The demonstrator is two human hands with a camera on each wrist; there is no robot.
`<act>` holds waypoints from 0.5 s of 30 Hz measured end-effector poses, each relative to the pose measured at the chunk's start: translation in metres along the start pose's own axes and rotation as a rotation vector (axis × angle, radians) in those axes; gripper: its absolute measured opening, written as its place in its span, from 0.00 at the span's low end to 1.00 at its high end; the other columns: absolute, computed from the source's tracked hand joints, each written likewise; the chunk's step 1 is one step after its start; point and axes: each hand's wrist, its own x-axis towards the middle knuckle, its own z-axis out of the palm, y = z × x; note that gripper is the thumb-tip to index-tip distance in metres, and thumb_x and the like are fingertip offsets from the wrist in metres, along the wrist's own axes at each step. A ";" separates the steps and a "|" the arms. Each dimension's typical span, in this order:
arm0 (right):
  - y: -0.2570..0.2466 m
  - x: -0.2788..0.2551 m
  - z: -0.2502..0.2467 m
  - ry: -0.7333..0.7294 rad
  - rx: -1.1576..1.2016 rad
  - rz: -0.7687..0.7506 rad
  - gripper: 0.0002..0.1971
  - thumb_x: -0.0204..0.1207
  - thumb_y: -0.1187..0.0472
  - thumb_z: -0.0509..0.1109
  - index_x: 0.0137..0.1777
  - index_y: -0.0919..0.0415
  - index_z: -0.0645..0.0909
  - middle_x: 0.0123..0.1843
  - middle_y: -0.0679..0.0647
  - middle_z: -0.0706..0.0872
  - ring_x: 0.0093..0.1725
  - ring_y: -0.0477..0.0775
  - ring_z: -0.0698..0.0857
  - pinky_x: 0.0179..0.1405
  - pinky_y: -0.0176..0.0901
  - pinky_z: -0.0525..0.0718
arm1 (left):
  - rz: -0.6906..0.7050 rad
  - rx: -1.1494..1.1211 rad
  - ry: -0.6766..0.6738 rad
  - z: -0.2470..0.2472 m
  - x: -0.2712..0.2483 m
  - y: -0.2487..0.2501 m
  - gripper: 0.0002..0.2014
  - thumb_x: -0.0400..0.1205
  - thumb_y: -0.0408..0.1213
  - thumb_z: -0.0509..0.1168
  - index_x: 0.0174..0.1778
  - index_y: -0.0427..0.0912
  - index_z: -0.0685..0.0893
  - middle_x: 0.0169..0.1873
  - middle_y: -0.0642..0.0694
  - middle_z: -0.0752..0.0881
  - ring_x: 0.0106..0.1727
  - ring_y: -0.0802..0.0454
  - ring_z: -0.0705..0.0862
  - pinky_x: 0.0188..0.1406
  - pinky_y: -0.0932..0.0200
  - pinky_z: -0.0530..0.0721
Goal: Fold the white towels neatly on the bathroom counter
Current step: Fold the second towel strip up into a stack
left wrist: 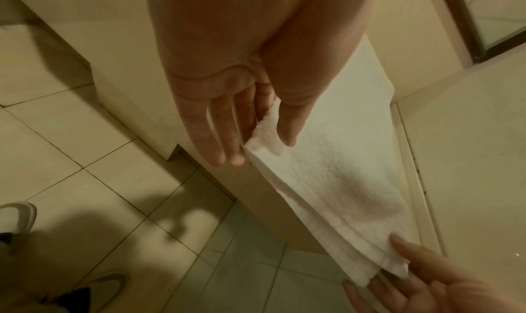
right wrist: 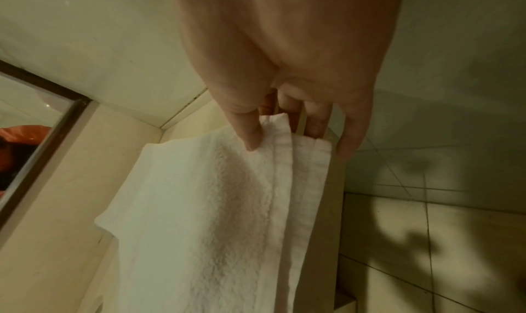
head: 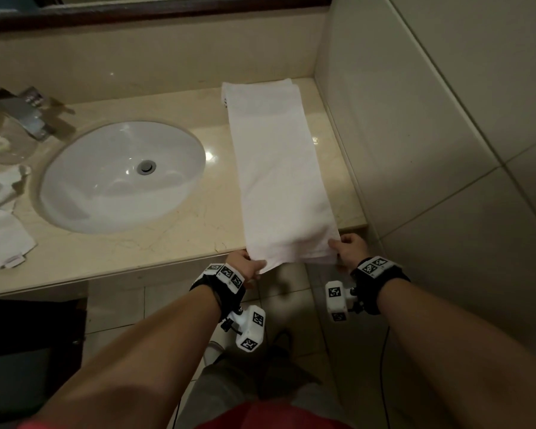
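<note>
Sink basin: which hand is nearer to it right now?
Left. The left hand pinches the towel's near corner on the sink basin side; the right hand pinches the far corner by the wall.

Two white towels (head: 279, 168) lie on the desk (head: 136, 252), one long, one crumpled (head: 3, 230). One sink (head: 121, 178), one tap (head: 34, 116). Two hands (head: 245, 267) hold cloth.

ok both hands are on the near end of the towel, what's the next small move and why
Probably lift that end and carry it to the far end. The towel lies as a long strip on the counter, and the left hand and right hand each pinch a near corner.
</note>
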 end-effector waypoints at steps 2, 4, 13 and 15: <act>0.000 -0.005 -0.002 -0.061 0.058 0.051 0.07 0.78 0.59 0.72 0.51 0.59 0.77 0.52 0.60 0.83 0.51 0.63 0.83 0.48 0.59 0.86 | -0.028 -0.041 -0.002 0.002 0.001 -0.001 0.12 0.80 0.32 0.71 0.57 0.33 0.80 0.33 0.40 0.83 0.30 0.50 0.83 0.24 0.59 0.80; 0.000 -0.009 -0.004 -0.114 0.122 0.085 0.06 0.79 0.58 0.71 0.47 0.59 0.77 0.53 0.60 0.83 0.52 0.63 0.83 0.47 0.59 0.88 | -0.051 -0.076 0.001 0.002 0.001 -0.002 0.15 0.81 0.30 0.70 0.62 0.31 0.77 0.33 0.40 0.82 0.29 0.49 0.83 0.22 0.59 0.81; 0.002 -0.017 -0.007 -0.201 0.270 0.149 0.06 0.81 0.64 0.69 0.44 0.64 0.76 0.46 0.61 0.82 0.43 0.59 0.84 0.27 0.46 0.89 | -0.111 -0.231 0.005 0.003 0.001 -0.005 0.12 0.82 0.24 0.66 0.57 0.37 0.71 0.45 0.33 0.84 0.33 0.43 0.87 0.21 0.52 0.88; 0.001 -0.018 -0.009 -0.177 0.304 0.146 0.07 0.80 0.69 0.68 0.41 0.67 0.75 0.43 0.63 0.80 0.41 0.58 0.82 0.25 0.43 0.89 | -0.122 -0.247 0.012 0.003 0.002 -0.006 0.13 0.82 0.23 0.65 0.57 0.37 0.71 0.48 0.31 0.83 0.34 0.42 0.87 0.21 0.51 0.88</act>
